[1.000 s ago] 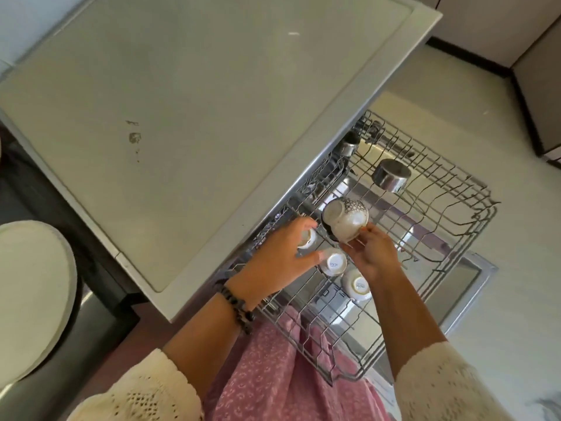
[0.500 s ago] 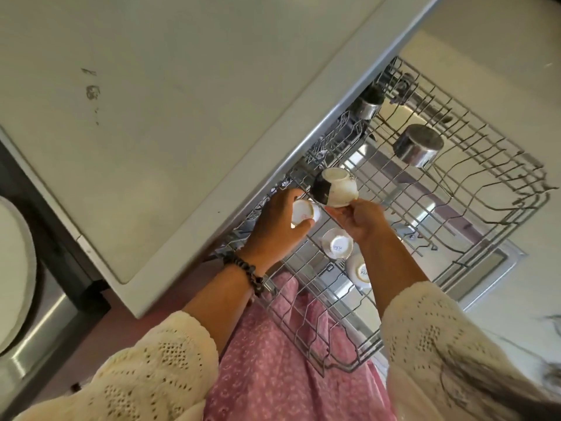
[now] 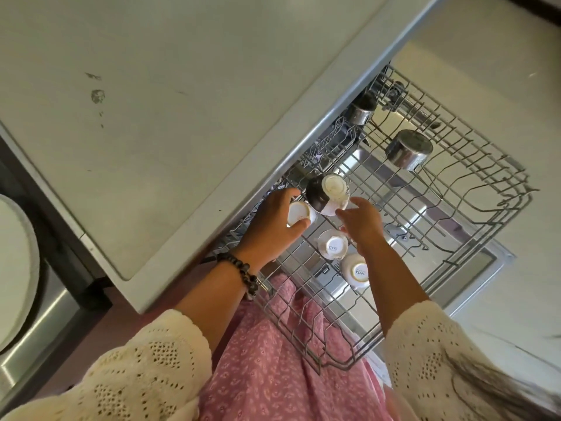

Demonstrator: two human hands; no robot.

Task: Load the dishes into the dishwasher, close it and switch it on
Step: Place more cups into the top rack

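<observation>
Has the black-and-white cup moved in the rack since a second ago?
Yes. The black-and-white cup has been turned base-up and now sits lower against the rack, just beyond the white cup marked SISTA.

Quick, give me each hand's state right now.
Left hand: closed around a small white cup.
Right hand: fingers spread, touching the black-and-white cup; no firm grip visible.

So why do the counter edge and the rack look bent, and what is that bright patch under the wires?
Head view: the wide-angle lens bows the counter edge and splays the rack; the bright patch is glare off the shiny metal dishwasher door below; the cups stay sharp, the picture's corners go soft.
</observation>
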